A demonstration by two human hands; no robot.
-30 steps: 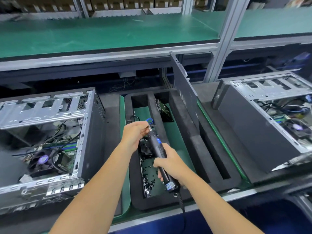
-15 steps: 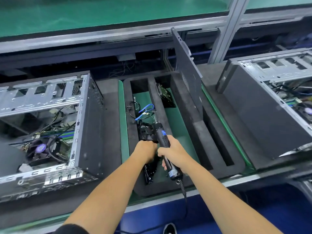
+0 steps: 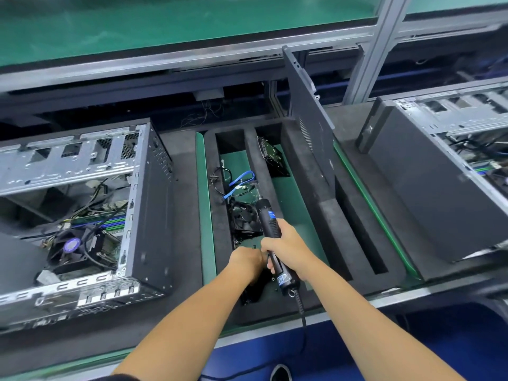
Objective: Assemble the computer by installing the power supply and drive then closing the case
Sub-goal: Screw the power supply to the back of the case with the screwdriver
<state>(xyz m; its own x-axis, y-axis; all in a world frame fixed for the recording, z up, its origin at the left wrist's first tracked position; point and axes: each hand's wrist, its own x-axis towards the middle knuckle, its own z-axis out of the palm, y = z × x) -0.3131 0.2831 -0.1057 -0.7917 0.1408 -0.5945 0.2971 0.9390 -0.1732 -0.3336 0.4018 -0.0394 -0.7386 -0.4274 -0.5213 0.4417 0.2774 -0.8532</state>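
Hands: two, both bare, both over the near end of the foam tray.
Right hand (image 3: 287,250): fingers wrapped round the black barrel of one electric screwdriver (image 3: 270,236); the tool lies tilted, bit end away from the person, cord end toward them.
Screwdriver cord (image 3: 301,312): one black cable, running from the tool's near end down over the bench edge.
Left hand (image 3: 247,264): fingers curled downward into the tray's left slot, just beside the right hand; whether they pinch anything I cannot tell, as the fingertips are hidden.
Foam tray (image 3: 308,188): one, black, on a green mat, with long slots.
Left slot contents: one black fan unit (image 3: 245,218), one blue flat cable (image 3: 239,182), one black cable loop (image 3: 220,177), and small dark screws near the left hand, too small to count.
Middle slot contents: one drive (image 3: 270,155) leaning at the far end.
Side panel (image 3: 310,119): one dark metal panel standing on edge in the tray, to the right of the drive.
Computer cases: two, both open. Left case (image 3: 148,204) lies on its side left of the tray, with a CPU fan (image 3: 72,244) and loose wiring showing. Right case (image 3: 428,188) sits right of the tray, partly cut off by the frame edge.
Shelf (image 3: 165,26): one green-topped shelf above the bench.
Aluminium post (image 3: 368,50): one upright post at the shelf's right.
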